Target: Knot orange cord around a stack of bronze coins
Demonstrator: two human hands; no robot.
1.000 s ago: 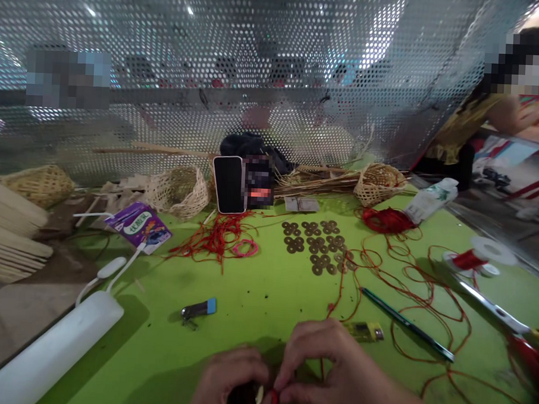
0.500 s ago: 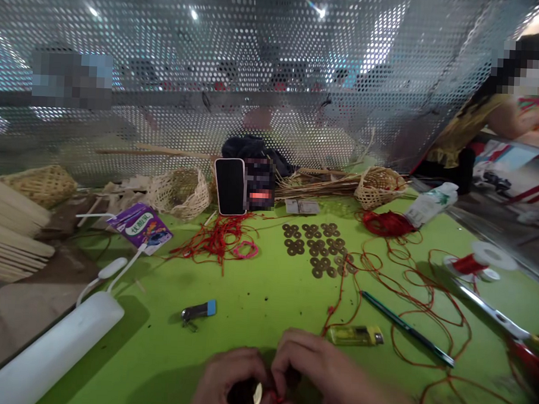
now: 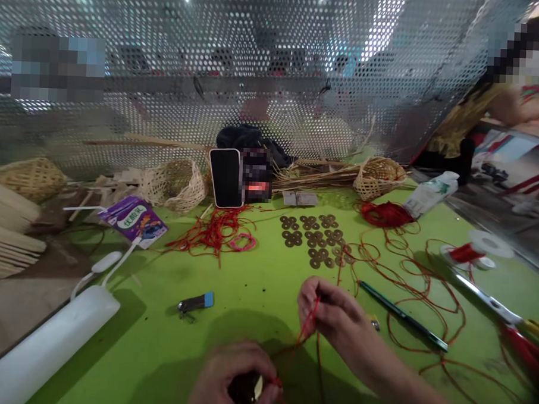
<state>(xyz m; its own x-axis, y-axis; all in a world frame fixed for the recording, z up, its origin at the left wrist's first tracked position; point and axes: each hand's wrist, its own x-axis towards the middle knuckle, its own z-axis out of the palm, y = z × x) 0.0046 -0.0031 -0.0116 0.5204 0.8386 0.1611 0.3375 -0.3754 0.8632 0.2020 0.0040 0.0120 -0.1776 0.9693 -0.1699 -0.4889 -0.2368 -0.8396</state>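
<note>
My left hand (image 3: 230,379) is at the bottom edge, closed around a small dark coin piece (image 3: 246,388) with a shiny edge. My right hand (image 3: 329,312) is raised a little farther out, pinching a red string (image 3: 306,328) that runs taut from the piece in my left hand. More of the same red cord (image 3: 408,291) lies in loose loops on the green table (image 3: 248,284) to the right. A group of bronze coins (image 3: 315,240) lies beyond my hands.
A nail clipper (image 3: 196,303), a dark green pen (image 3: 401,315), scissors (image 3: 506,313) and a red thread spool (image 3: 473,252) lie around. A phone (image 3: 226,177), woven baskets (image 3: 176,186), a purple carton (image 3: 132,220) and a white lamp (image 3: 44,347) stand left. A perforated metal screen (image 3: 257,64) closes the back; another person (image 3: 501,99) sits right.
My right hand has moved up and away from my left hand, drawing the red string out taut. It now covers most of the yellow lighter that lay beside it.
</note>
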